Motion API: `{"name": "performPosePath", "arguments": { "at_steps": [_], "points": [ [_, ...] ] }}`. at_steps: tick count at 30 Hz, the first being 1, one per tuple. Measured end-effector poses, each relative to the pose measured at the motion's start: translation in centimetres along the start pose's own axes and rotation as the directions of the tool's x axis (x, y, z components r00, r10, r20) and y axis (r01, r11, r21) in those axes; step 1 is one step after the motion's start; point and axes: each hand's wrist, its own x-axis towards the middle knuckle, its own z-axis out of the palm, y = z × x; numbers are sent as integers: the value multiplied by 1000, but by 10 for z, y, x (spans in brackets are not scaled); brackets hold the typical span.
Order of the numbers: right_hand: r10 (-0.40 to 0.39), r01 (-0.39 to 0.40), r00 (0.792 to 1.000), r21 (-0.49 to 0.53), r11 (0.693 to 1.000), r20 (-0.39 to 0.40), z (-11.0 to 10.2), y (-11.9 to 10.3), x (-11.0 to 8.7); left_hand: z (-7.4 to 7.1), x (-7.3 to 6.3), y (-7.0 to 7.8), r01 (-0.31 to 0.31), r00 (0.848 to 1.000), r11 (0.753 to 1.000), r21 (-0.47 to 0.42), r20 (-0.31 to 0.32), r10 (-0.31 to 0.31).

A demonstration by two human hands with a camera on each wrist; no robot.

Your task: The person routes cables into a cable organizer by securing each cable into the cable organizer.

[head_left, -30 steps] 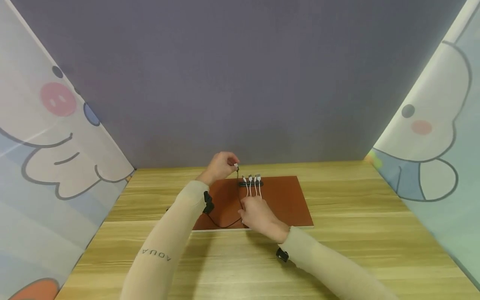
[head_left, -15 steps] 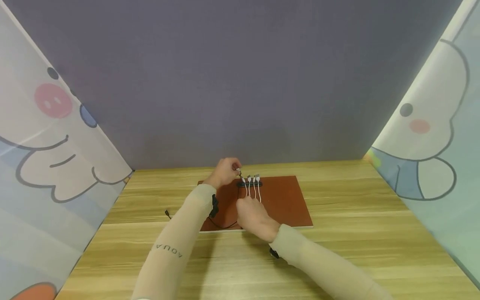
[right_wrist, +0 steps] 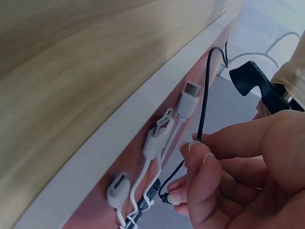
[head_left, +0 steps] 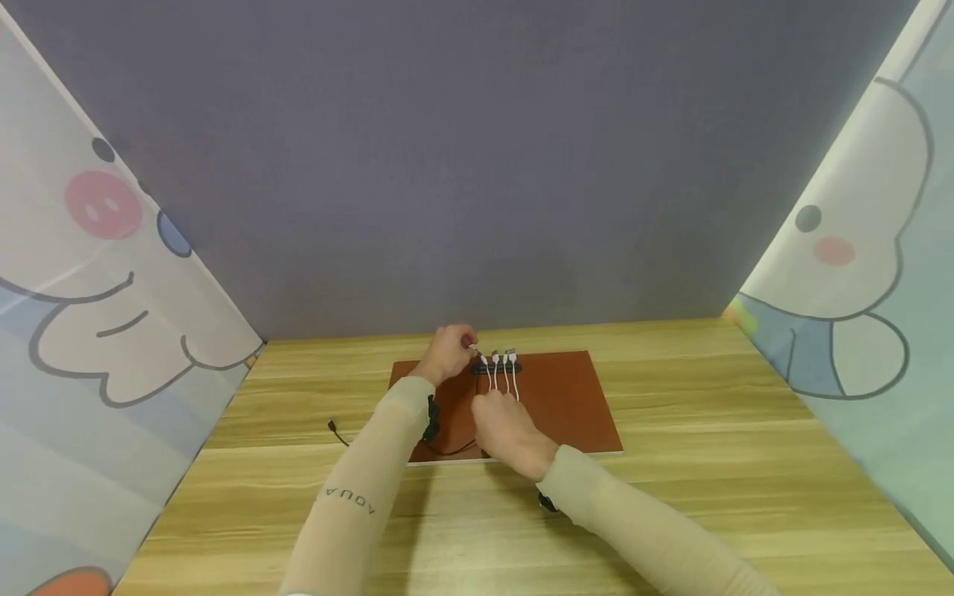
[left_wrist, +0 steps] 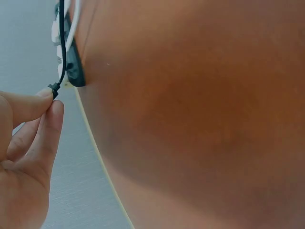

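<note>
My left hand [head_left: 447, 354] pinches the plug end [left_wrist: 54, 89] of a thin black cable between thumb and fingertips. This hand is just left of a dark cable-clip strip [head_left: 514, 367] at the back of a reddish-brown mat. Nearer the mat's front, my right hand [head_left: 508, 426] pinches the same black cable [right_wrist: 205, 95] between thumb and fingers. Several white charging cables [head_left: 516, 381] run through the strip, their upper connectors standing at the back. Their other connectors [right_wrist: 188, 101] lie near the board's front edge, below my right hand. From the head, the left plug's tip is partly hidden by fingers.
The reddish-brown mat [head_left: 570, 406] has a pale front edge and lies on a wood-grain table [head_left: 671, 463]. The black cable's loose end [head_left: 332, 426] rests on the table at left. A grey panel [head_left: 477, 165] stands behind, with cartoon-printed sheets on both sides.
My left hand has moved right and down toward the strip with the black plug. My right hand shifted slightly left, still gripping the cable. The loose cable end at left has come into view.
</note>
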Motion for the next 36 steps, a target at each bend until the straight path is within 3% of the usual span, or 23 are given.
{"name": "performPosePath", "arguments": {
  "at_steps": [16, 27, 36],
  "points": [
    [-1, 1, 999, 3, 1000, 50, 5, 4, 2, 5, 0, -1, 66, 998, 996, 61, -2, -66],
    [-16, -10, 993, 223, 975, 117, 1, 2, 10, 6, -2, -5, 87, 996, 994, 73, 4, -87],
    [-4, -53, 981, 289, 956, 193, 2, 7, 9, 8, -4, -9, 89, 996, 989, 116, 16, -92]
  ]
}}
